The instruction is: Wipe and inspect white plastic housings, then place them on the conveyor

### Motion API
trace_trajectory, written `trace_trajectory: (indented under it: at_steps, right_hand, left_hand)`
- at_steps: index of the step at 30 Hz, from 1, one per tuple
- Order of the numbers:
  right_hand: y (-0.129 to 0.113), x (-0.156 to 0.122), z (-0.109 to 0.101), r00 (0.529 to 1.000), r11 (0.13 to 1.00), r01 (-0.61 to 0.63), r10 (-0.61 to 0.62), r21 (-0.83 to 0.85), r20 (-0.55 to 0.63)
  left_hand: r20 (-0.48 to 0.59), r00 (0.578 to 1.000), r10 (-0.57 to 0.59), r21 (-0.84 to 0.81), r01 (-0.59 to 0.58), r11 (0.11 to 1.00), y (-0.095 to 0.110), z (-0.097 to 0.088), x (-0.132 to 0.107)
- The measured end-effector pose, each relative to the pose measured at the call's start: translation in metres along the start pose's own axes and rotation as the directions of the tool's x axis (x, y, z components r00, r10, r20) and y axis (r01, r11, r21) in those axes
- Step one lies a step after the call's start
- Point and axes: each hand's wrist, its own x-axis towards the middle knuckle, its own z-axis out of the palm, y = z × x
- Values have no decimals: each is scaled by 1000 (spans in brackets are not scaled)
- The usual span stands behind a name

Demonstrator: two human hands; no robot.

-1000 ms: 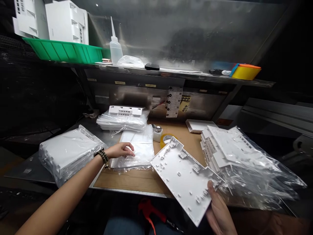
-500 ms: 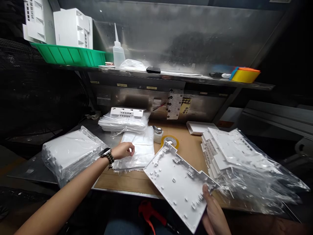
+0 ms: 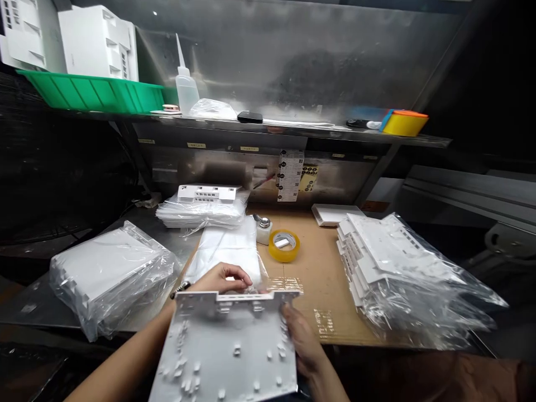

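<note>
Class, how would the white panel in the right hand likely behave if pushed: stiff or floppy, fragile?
The white panel is probably stiff, showing no sag with the right hand gripping one side. Its small raised clips might snap if knocked.

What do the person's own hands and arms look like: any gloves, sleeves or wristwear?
The left hand and right hand are ungloved. No sleeve shows on the left arm or right arm. The left wrist wears a dark band, partly hidden, so its exact type is unclear. No wristwear shows on the right.
</note>
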Motion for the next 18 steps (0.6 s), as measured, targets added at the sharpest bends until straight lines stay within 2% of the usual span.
trace_trajectory:
  at_steps: [3, 5, 9, 11, 13, 15, 16, 17, 18]
  right_hand:
    - [5, 18, 16, 994, 996, -84, 84, -3, 64]
    - [3, 22, 12, 992, 993, -117, 117, 9, 46]
    - [-16, 11, -16, 980, 984, -150, 162, 100, -117]
    - [-25, -3, -33, 959, 983, -92, 131, 159, -252]
    - [-30, -22, -49, 900, 990, 44, 20, 136, -436]
    - [-28, -41, -63, 777, 978, 206, -186, -37, -602]
    - [-26, -49, -68, 709, 951, 263, -303, -160, -637]
    - [-23, -55, -73, 665, 917, 287, -399, -277, -632]
    - [-21, -58, -76, 653, 882, 288, -466, -373, -597]
  left_hand:
    - [-3, 996, 89, 78, -89, 993, -17, 10, 5]
    - [-77, 992, 100, 189, -84, 978, -28, 6, 4]
    - [-326, 936, 136, 380, -2, 925, -31, -6, -7]
    - [-365, 918, 156, 420, 13, 907, -24, -4, -10]
    - [-347, 922, 171, 441, 0, 897, -15, 2, -8]
    - [-298, 936, 186, 444, -37, 895, -6, 12, -2]
    - [-277, 941, 196, 439, -57, 896, -2, 18, 2]
    - [-263, 942, 208, 431, -79, 899, 1, 23, 7]
    - [-255, 941, 224, 419, -102, 902, 5, 29, 12]
